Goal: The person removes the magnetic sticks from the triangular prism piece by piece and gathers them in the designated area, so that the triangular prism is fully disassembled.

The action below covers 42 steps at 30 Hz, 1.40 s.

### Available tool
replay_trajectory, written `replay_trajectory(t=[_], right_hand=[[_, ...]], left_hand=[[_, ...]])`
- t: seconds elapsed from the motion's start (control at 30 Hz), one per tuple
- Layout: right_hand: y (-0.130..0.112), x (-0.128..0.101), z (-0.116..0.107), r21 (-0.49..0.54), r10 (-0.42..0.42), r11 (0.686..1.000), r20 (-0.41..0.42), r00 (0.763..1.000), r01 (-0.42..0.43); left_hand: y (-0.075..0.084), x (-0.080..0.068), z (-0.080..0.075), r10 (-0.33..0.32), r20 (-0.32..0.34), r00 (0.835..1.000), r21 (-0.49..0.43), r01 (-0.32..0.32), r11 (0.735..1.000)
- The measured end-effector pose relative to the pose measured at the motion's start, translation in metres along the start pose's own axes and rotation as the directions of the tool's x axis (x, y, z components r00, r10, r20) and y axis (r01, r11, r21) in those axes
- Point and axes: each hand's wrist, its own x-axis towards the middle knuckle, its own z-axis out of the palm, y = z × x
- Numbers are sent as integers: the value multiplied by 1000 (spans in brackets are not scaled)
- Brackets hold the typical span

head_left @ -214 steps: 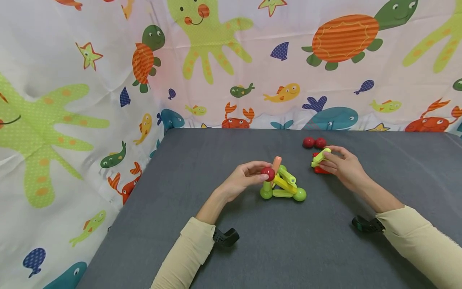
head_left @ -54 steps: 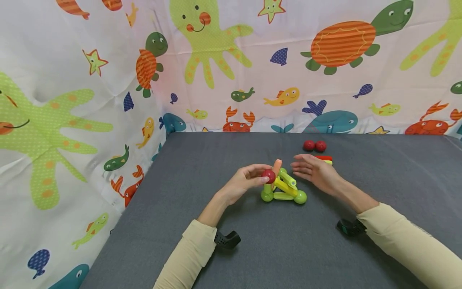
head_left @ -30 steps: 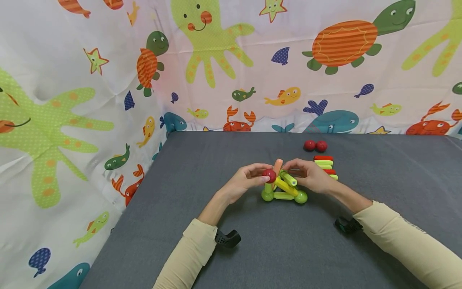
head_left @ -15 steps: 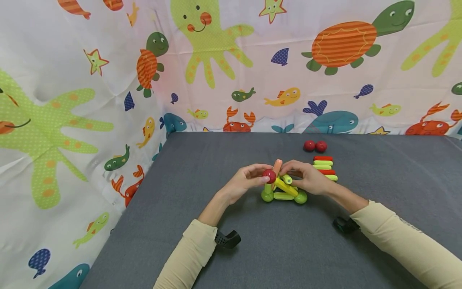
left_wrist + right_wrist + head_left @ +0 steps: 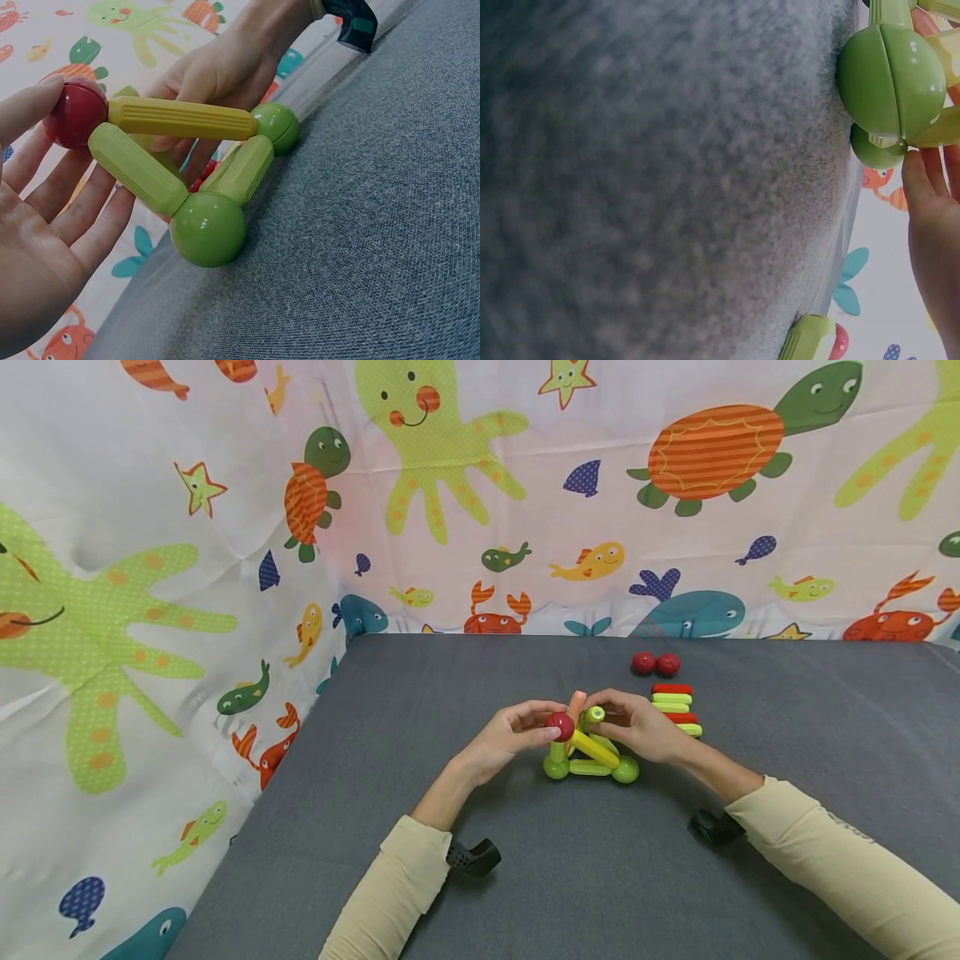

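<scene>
A magnetic frame of sticks and balls stands mid-table. My left hand (image 5: pixel 513 727) pinches its red ball (image 5: pixel 559 726) between thumb and fingers; the left wrist view shows the yellow stick (image 5: pixel 180 118) and a lime stick (image 5: pixel 139 169) meeting that ball. Green balls (image 5: pixel 626 769) form the lower corners, and a salmon stick (image 5: pixel 577 702) leans behind. My right hand (image 5: pixel 637 725) holds a lime stick (image 5: pixel 595 715) at the frame's right side, its round end facing the head camera. The stick's far end is hidden. In the right wrist view that hand (image 5: pixel 937 232) is beside a green ball (image 5: pixel 892 82).
Right of the frame lies a row of red and lime sticks (image 5: pixel 672 698), partly behind my right hand. Two red balls (image 5: pixel 655 664) sit farther back. A grey cloth (image 5: pixel 600 877) covers the table, with a printed curtain (image 5: pixel 465 460) behind and at the left.
My right hand first held a lime stick over the row, then came left without it and took hold of a stick on the frame. That stick's near end has risen. My left hand stayed put.
</scene>
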Motion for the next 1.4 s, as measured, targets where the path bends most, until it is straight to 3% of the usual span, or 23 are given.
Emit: replay_trajectory(t=[0.33, 0.6, 0.93, 1.27, 1.4], right_hand=[[0, 1, -1, 21, 59, 998, -124, 990, -57], [0, 3, 0, 0, 128, 992, -173, 977, -130], [-2, 9, 4, -43, 155, 985, -199, 968, -167], [-1, 13, -1, -13, 213, 973, -327, 921, -230], [-2, 10, -4, 47, 234, 972, -353, 906, -232]], left_hand=[[-2, 1, 0, -4, -2, 1000, 17, 4, 1000], [-2, 1, 1, 0, 3, 1000, 20, 0, 1000], [-2, 1, 1, -3, -2, 1000, 29, 3, 1000], [0, 0, -2, -11, -17, 1000, 32, 12, 999], [1, -1, -3, -11, -20, 1000, 29, 12, 999]])
